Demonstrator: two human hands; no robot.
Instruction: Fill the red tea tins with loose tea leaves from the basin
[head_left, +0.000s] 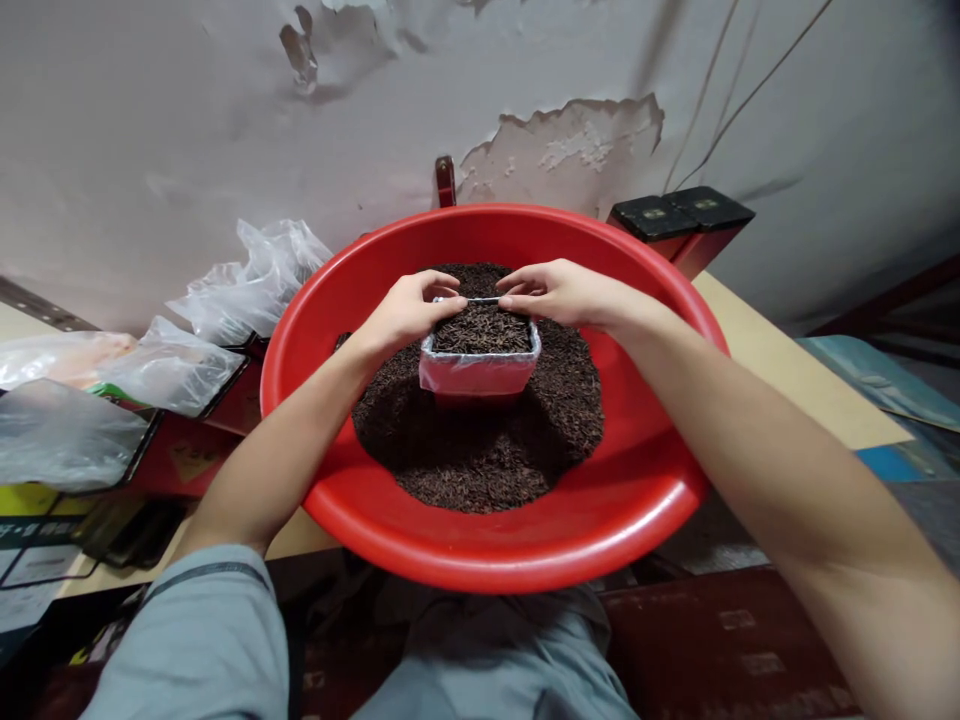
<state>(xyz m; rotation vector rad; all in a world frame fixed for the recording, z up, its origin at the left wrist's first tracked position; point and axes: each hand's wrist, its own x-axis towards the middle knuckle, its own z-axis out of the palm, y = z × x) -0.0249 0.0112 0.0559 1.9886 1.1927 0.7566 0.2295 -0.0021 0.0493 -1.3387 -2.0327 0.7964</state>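
A small red box (pixel 480 376) lined with a clear plastic bag (pixel 431 345) stands in the middle of a big red basin (pixel 495 565). Dark dried leaves, which look like loose tea (pixel 484 328), fill it near the rim. My left hand (pixel 417 305) pinches the liner at the far left corner, thumb over the edge. At the far right corner my right hand (pixel 551 290) grips the liner in the same way, fingers curled behind the rim. More of the loose leaves (pixel 480 470) lie around the box on the basin floor.
To the left stand several red boxes (pixel 180 450) with clear plastic bags (pixel 176 365) sticking out. Two black-topped boxes (pixel 682 212) are behind the basin at the right. A tan board (pixel 795 370) extends rightward beneath it. The peeling wall (pixel 397 120) rises close behind.
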